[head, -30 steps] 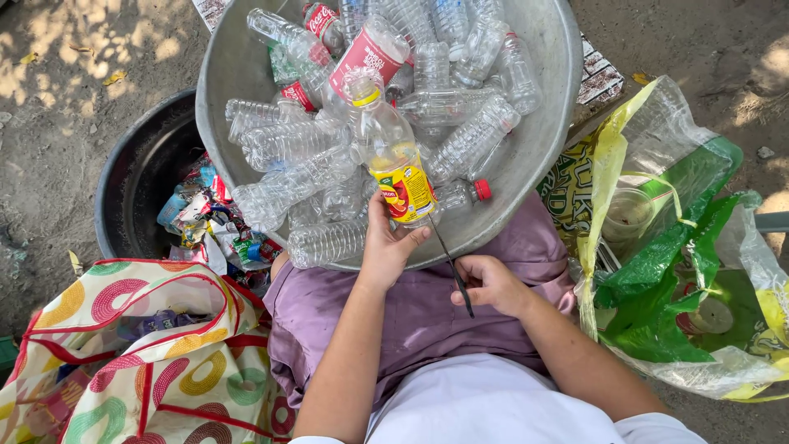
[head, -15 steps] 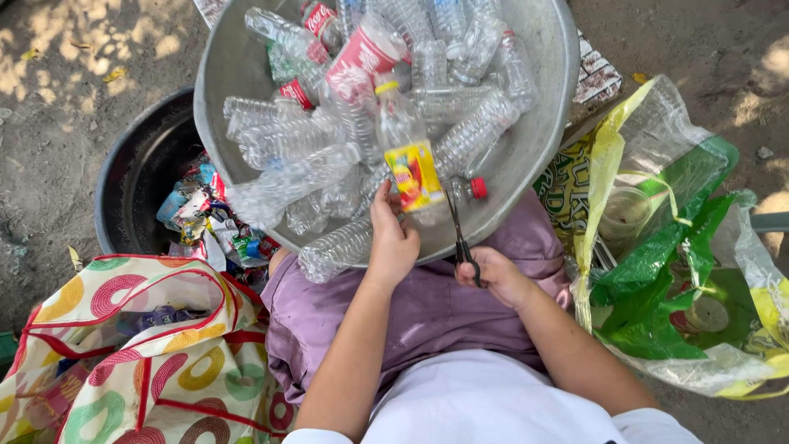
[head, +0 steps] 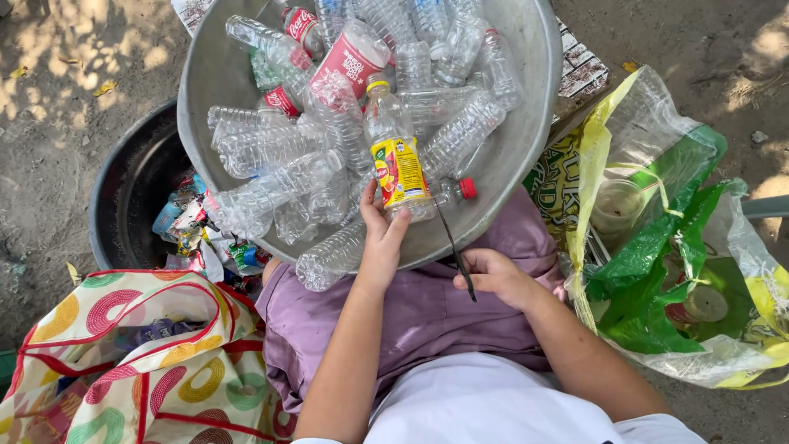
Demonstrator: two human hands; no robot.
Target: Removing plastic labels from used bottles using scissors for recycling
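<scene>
The right hand [head: 493, 275] rests on the purple cloth [head: 427, 316] over the lap, its grip closed around a thin dark blade [head: 456, 251] that points up toward the basin. The left hand [head: 382, 238] clamps the base of a yellow-labelled bottle [head: 396, 164], fingers wrapped beneath it. Since half a second ago the bottle stands more upright. It lies just above the left grip, inside the metal basin [head: 526, 131] among clear bottles [head: 271, 148].
</scene>
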